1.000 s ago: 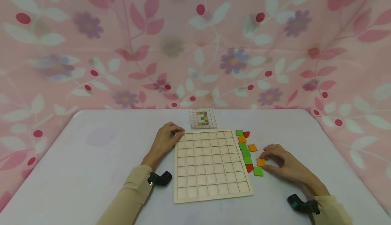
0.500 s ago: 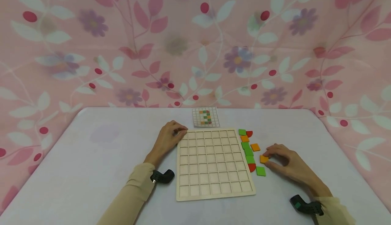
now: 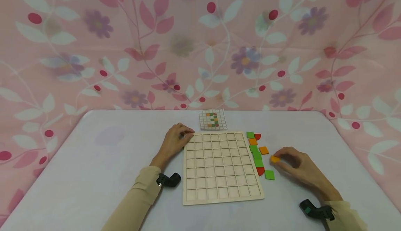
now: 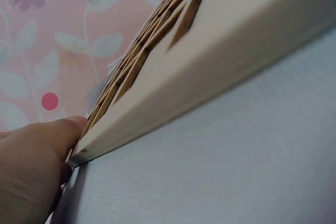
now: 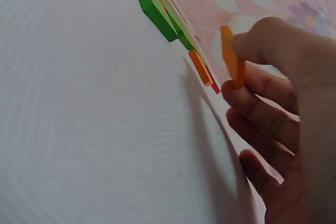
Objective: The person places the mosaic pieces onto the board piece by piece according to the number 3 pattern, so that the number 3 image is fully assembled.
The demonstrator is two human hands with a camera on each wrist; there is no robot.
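Observation:
A pale wooden grid board (image 3: 223, 168) lies flat on the table. My left hand (image 3: 175, 140) grips its far left corner, and in the left wrist view the thumb (image 4: 68, 128) lies at the corner's upper edge. To the right of the board, my right hand (image 3: 296, 161) pinches an orange square tile (image 5: 231, 59) between thumb and fingertips. The right wrist view shows this tile raised above the table. Along the board's right edge lie green tiles (image 3: 257, 155), an orange tile (image 3: 252, 141) and a red quarter-round tile (image 3: 260, 171).
Behind the board lies a small grid card (image 3: 213, 119) printed with a coloured pattern. Another orange tile (image 3: 264, 150), a green tile (image 3: 269, 175) and a second red piece (image 3: 257, 136) lie farther right. A pink floral cloth (image 3: 200, 49) hangs behind the white table (image 3: 103, 171).
My right hand has closed on the orange tile and lifted it off the table. The left hand stays at the board's corner. The head view has shifted slightly.

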